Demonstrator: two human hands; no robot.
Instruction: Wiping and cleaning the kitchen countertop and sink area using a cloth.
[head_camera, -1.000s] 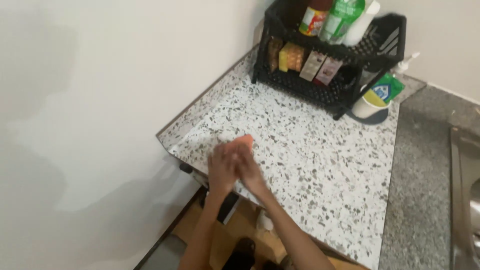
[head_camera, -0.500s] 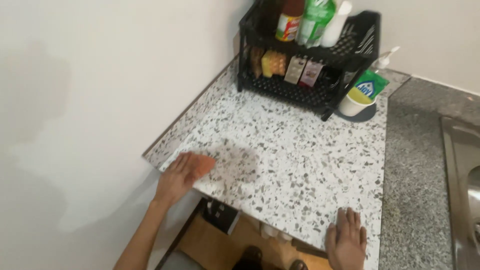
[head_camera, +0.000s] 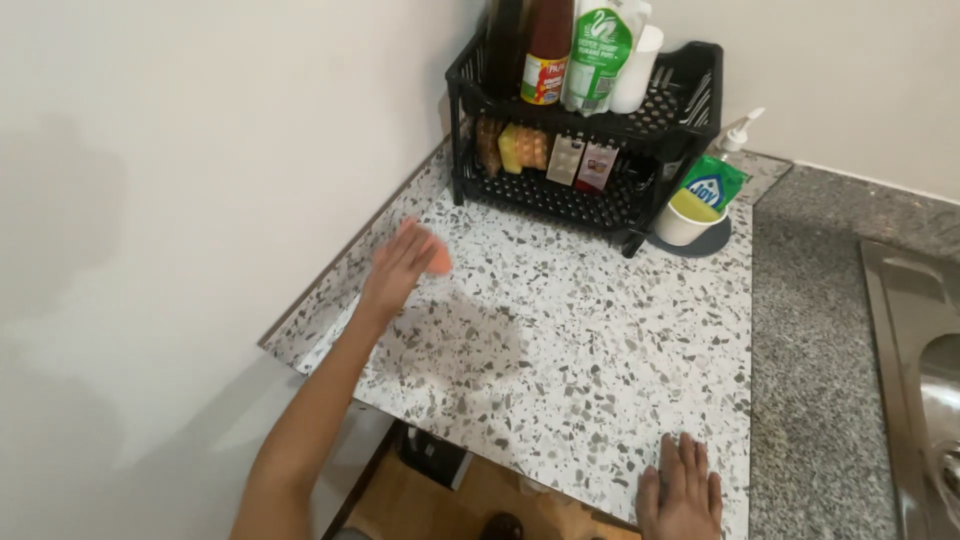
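Orange-pink sponge or cloth, small and partly hidden, sits under the fingers of the left hand on the speckled white tabletop, toward its far left part near the wall. The left hand lies over it with fingers extended and pressing down rather than curled around it, which looks like a grip suited to wiping; the blur makes it hard to tell exactly how the fingers close on it. Just in front of that hand the tabletop shows a darker, duller patch, possibly a damp film, though it could be shadow.

The right hand rests flat and open, palm down, at the near edge of the tabletop, well apart from the left. It holds nothing, and its placement looks like a brace to steady the body while the other arm reaches across.

At the back corner stands a black two-tier plastic rack, pushed against the wall so the working area in front stays free. Its top tier carries bottles, among them a green bottle and a red-labelled bottle; the lower tier holds small packets. Just beside the rack on the right, a white cup on a grey coaster holds a green and yellow pouch. A grey stone counter adjoins on the right, with the rim of a steel sink at the edge
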